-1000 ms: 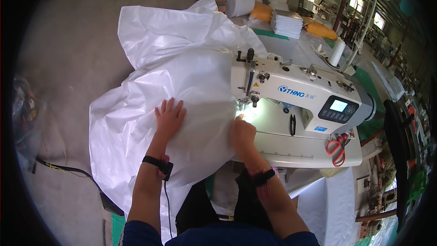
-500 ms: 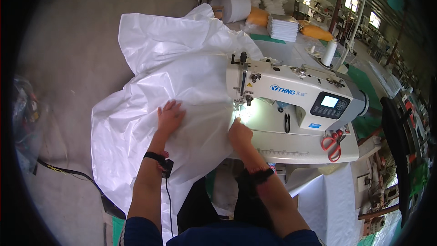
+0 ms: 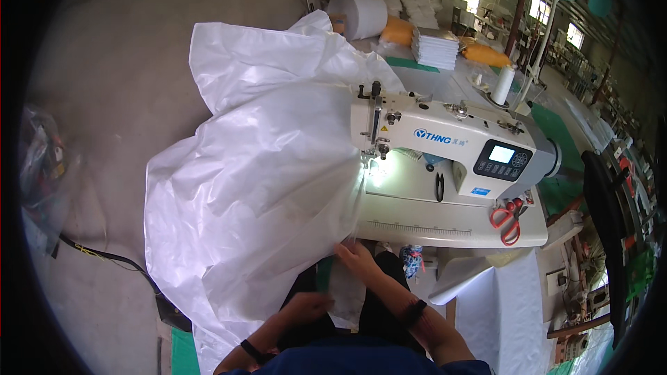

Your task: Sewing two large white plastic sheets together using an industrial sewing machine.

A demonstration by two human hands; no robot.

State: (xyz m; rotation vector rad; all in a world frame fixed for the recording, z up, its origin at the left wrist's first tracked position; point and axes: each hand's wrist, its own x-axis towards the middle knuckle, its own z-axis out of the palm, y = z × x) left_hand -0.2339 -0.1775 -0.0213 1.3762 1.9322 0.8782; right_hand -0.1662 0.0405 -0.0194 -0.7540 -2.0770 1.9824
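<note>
A large white plastic sheet (image 3: 257, 167), creased and shiny, drapes over the left end of the sewing machine (image 3: 445, 135) and hangs down toward my lap. Its right edge runs under the lit needle area. My right hand (image 3: 357, 261) is closed on that edge, just below the front of the machine bed (image 3: 417, 219). Lower and further left, my left hand (image 3: 307, 307) is over my lap, below the sheet's near edge. Its fingers are dim and smeared, so their pose is unclear.
On the machine bed lie black thread snips (image 3: 439, 187) and red-handled scissors (image 3: 506, 222). A white thread cone (image 3: 504, 84) stands behind the machine. Stacked white sheets (image 3: 435, 48), orange bags (image 3: 486, 55) and a large white roll (image 3: 360, 14) are farther back.
My left hand has left the top of the sheet and come back toward my lap. My right hand has moved from near the needle down along the sheet's edge.
</note>
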